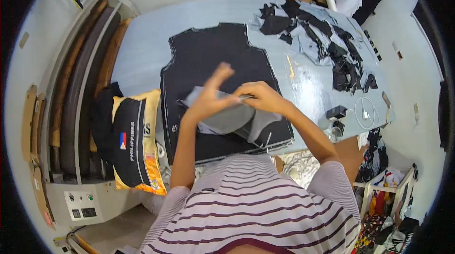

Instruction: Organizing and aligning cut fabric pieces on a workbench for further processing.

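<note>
In the head view, the grey cloth [232, 119] lies over the black fabric panels [208, 59], near the tabletop's [142, 36] near edge. Its longer direction seems to go from left to right, under both hands. The right hand [263, 96] is nearer: its fingers pinch the cloth's upper edge. The left hand [206, 104], blurred, has spread fingers; whether its thumb touches cloth, I cannot tell.

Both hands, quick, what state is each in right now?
Left hand: open, blurred, over the grey fabric.
Right hand: closed, apparently pinching the grey fabric's edge.
</note>
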A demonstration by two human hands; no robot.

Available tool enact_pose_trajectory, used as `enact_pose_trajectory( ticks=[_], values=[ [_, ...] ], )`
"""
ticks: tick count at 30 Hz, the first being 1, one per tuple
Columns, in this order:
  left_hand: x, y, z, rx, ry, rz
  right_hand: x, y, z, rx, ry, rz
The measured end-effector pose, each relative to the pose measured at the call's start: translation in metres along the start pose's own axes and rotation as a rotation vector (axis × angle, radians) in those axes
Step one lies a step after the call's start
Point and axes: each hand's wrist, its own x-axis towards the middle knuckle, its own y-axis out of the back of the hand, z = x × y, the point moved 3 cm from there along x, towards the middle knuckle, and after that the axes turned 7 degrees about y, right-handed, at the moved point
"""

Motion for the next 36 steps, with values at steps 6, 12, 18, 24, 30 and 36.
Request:
enact_pose_trajectory(
  ticks=[6, 12, 18, 24, 30, 36],
  values=[
    [-0.025, -0.031, -0.035, -0.125, 0.303, -0.393, -0.023, -0.027, 0.025, 0.173, -0.327, -0.133],
    [-0.068, -0.024, -0.075, -0.336, 0.594, -0.472, -0.064, -0.037, 0.054, 0.002, -0.487, -0.253],
    [-0.084, -0.037, -0.079, -0.19, 0.629, -0.521, -0.031, -0.05, 0.039, 0.003, -0.309, -0.115],
    [-0.066, -0.049, -0.05, -0.277, 0.544, -0.243, 0.003, -0.07, 0.021, 0.133, -0.165, 0.137],
    [-0.06, -0.012, -0.034, -0.414, 0.654, 0.022, -0.039, -0.079, 0.025, 0.158, -0.129, 0.313],
    [-0.054, 0.035, -0.014, -0.453, 0.502, 0.536, -0.109, -0.134, 0.082, 0.057, -0.529, 0.219]
  ],
)
